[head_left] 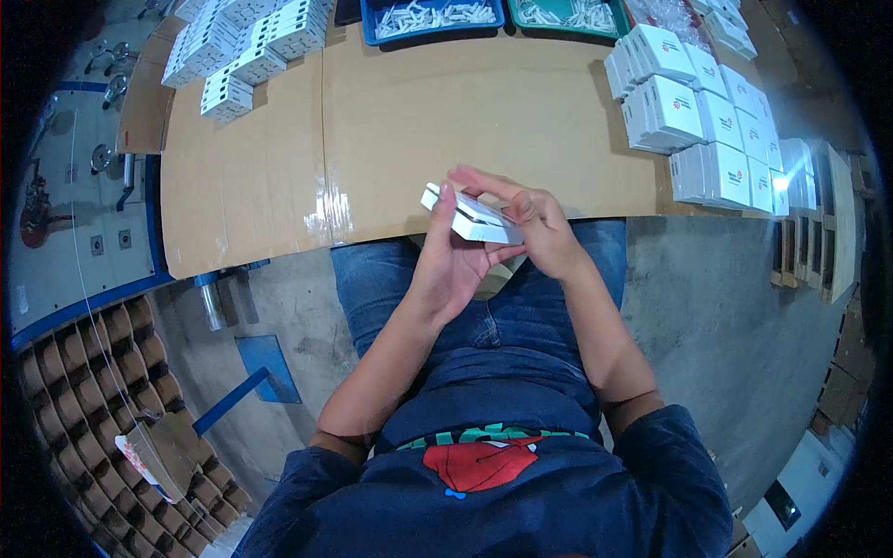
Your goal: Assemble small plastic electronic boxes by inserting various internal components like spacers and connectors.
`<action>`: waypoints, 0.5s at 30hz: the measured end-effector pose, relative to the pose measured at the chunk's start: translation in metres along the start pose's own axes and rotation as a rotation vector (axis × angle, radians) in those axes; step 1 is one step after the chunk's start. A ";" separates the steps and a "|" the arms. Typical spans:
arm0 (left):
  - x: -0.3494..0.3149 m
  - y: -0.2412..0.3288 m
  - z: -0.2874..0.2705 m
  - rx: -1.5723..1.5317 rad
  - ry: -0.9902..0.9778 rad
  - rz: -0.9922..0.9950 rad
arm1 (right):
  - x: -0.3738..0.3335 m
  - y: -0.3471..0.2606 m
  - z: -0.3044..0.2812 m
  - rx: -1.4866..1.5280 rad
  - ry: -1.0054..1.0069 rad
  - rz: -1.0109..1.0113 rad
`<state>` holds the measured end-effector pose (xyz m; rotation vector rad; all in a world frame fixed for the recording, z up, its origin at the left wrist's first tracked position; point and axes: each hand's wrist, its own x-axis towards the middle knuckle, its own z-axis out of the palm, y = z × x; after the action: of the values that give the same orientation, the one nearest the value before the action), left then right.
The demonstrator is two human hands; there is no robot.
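Above my lap, at the near edge of the cardboard-covered table, both hands hold a white plastic casing (484, 226). A dark gap runs along its side between two white layers. My left hand (445, 265) supports it from the left, thumb up along its end and fingers beneath. My right hand (544, 228) closes on its right end, index finger stretched over the top and thumb bent against it. Whatever lies under the right fingers is hidden.
Stacked white boxy casings (670, 112) stand at the table's right. White blocks with dark openings (228, 93) are piled at the far left. A blue tray (372, 33) and a green tray (567, 33) hold small white parts. A divided cardboard crate (70, 372) sits lower left.
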<state>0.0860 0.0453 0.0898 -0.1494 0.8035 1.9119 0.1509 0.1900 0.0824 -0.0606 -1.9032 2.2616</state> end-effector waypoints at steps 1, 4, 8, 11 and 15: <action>0.000 0.001 0.000 0.000 0.001 0.000 | 0.000 -0.005 0.000 0.061 0.057 0.067; -0.002 0.007 -0.001 -0.166 -0.023 -0.070 | 0.002 -0.005 -0.008 0.022 0.162 0.073; -0.002 0.014 0.000 -0.261 -0.075 -0.125 | 0.001 -0.005 -0.016 -0.084 0.236 0.044; -0.002 0.016 0.000 -0.318 -0.105 -0.146 | -0.001 -0.004 -0.014 -0.020 0.215 0.076; -0.003 0.020 0.000 -0.322 -0.178 -0.143 | -0.001 -0.002 -0.013 -0.018 0.174 0.094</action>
<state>0.0708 0.0384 0.1004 -0.2234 0.3527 1.8766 0.1543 0.2028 0.0819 -0.3444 -1.8660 2.2163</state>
